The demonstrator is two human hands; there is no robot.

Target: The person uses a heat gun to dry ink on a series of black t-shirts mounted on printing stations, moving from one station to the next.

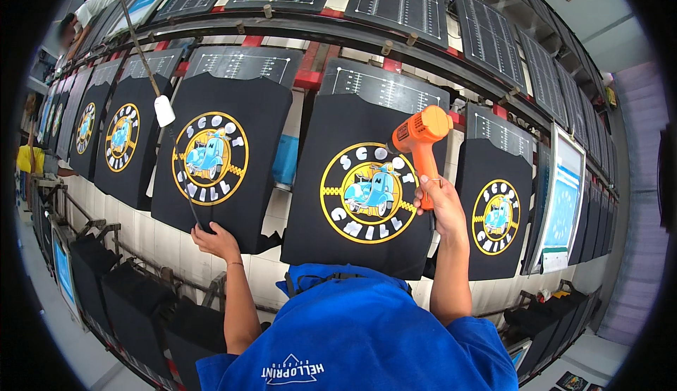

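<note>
My right hand [441,204] grips the handle of an orange heat gun [419,137], its nozzle pointing left and down at the round scooter print [367,192] on a black T-shirt [321,215] stretched on a platen in front of me. My left hand [215,239] rests on the lower edge of the neighbouring black T-shirt [264,137] to the left, which carries the same yellow and blue print [210,157]. A black cord runs from that hand up to a white plug-like piece [163,111].
More printed black shirts hang on platens to the left [127,137] and right [497,215]. Ruled black platens [402,0] ring the carousel above. A framed screen [564,204] stands at right. Another person [81,17] bends over at the upper left. Dark garments hang on a low rack [134,299].
</note>
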